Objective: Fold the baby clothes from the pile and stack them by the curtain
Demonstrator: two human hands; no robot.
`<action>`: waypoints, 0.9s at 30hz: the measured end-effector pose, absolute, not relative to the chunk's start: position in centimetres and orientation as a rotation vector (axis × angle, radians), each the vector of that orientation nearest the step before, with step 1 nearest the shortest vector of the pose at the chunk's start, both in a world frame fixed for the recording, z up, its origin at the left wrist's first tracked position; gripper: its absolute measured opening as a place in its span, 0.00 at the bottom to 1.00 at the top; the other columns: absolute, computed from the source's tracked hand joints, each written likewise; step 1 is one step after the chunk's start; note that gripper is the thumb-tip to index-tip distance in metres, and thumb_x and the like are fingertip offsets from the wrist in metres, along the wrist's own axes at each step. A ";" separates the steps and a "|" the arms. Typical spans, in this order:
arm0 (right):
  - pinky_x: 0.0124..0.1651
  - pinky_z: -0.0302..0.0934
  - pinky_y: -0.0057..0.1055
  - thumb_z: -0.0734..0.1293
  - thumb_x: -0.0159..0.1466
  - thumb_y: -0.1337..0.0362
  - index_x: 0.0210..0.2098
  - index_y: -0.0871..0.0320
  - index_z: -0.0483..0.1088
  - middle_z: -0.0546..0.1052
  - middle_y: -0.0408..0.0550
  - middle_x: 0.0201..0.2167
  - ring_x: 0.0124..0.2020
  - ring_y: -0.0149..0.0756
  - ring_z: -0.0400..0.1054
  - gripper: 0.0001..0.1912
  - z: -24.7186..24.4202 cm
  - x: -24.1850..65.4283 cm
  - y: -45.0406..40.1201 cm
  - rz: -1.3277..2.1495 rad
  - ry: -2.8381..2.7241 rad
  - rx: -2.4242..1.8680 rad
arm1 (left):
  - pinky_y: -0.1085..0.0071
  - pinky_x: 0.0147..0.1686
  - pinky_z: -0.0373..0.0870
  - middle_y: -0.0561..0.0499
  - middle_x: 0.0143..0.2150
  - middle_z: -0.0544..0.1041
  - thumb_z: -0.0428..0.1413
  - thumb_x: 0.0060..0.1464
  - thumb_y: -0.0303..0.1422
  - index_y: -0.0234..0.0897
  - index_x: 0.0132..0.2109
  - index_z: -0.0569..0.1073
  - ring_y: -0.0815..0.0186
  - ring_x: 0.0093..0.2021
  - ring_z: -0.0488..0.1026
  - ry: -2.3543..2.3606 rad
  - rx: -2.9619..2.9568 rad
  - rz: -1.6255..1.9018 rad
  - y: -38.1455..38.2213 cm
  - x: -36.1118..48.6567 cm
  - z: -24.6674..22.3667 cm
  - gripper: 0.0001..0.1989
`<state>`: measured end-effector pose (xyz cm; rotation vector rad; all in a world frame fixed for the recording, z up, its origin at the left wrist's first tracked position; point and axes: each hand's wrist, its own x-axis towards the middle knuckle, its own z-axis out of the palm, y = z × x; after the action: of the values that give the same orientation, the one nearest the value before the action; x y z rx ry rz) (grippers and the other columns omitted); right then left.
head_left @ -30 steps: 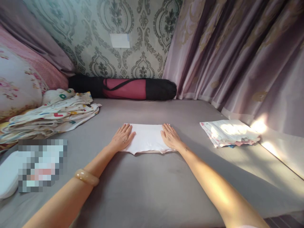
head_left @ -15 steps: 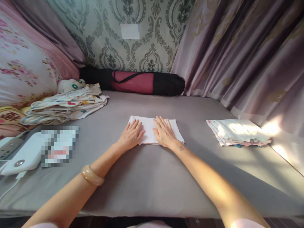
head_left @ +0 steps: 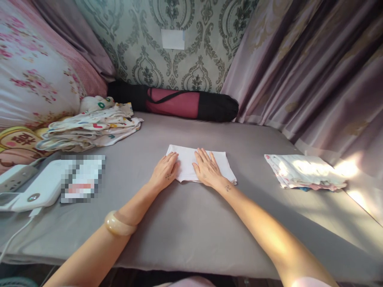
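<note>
A white folded cloth (head_left: 187, 161) lies flat on the grey sheet in the middle of the head view. My left hand (head_left: 165, 169) rests along its left edge, fingers stretched out and closer together, with nothing gripped. Flat on top of the cloth, right of its middle, is my right hand (head_left: 207, 167), its fingers spread. Part of the cloth is hidden under both hands. A pale bangle (head_left: 119, 224) circles my left forearm.
Folded clothes (head_left: 305, 171) lie at the right in sunlight. At the left are a heap of printed clothes (head_left: 92, 127), a white power bank (head_left: 44, 185) with cables, and a power strip (head_left: 18, 177). A black and red long bag (head_left: 173, 103) lies along the wall.
The view has shifted slightly, so most things appear farther right. My left hand has drawn its fingers together and sits more at the cloth's left edge. My right hand stays on the cloth.
</note>
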<state>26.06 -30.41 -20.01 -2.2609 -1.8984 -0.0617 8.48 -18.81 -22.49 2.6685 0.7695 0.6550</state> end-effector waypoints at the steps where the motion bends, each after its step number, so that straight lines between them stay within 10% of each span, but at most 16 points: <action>1: 0.71 0.28 0.45 0.47 0.72 0.56 0.68 0.68 0.51 0.49 0.58 0.71 0.72 0.44 0.37 0.31 -19.9 25.6 -30.1 -0.082 -1.914 -2.230 | 0.56 0.64 0.58 0.38 0.63 0.68 0.39 0.66 0.36 0.33 0.61 0.63 0.57 0.66 0.61 0.768 2.656 0.696 -18.7 8.4 -22.5 0.22; 27: 0.71 0.30 0.45 0.47 0.72 0.55 0.68 0.66 0.52 0.51 0.56 0.70 0.72 0.42 0.38 0.31 -20.8 19.9 -25.9 0.113 -2.032 -2.060 | 0.59 0.56 0.68 0.44 0.53 0.77 0.41 0.60 0.28 0.36 0.55 0.71 0.59 0.54 0.73 1.194 2.113 0.836 -17.2 7.2 -21.3 0.22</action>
<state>19.86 -25.94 -20.84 -2.0603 -2.0316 0.1132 7.17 -17.19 -21.28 2.1135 1.1940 0.8361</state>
